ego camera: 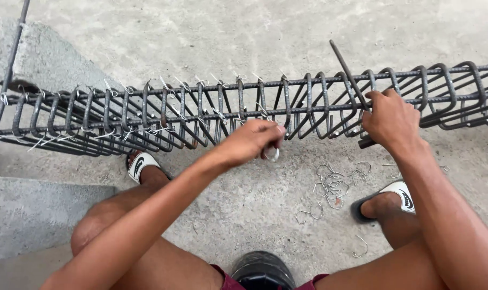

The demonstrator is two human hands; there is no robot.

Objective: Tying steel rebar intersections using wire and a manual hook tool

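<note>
The rebar cage [244, 110] lay across concrete blocks [45, 62], lifted off the floor. The left hand [252, 140] pinched a small metal tool [271, 154] below the cage's lower bar; the right hand [391, 119] gripped a stirrup [357, 99], steadying it (loose tie wires [335, 182] lay below both).

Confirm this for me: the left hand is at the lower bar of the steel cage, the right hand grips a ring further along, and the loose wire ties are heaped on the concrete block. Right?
Not quite. The head view shows the loose wire ties lying on the floor between the feet, not on the concrete block. The rest holds: the left hand is at the lower bar of the steel cage, and the right hand grips a ring further along.
</note>
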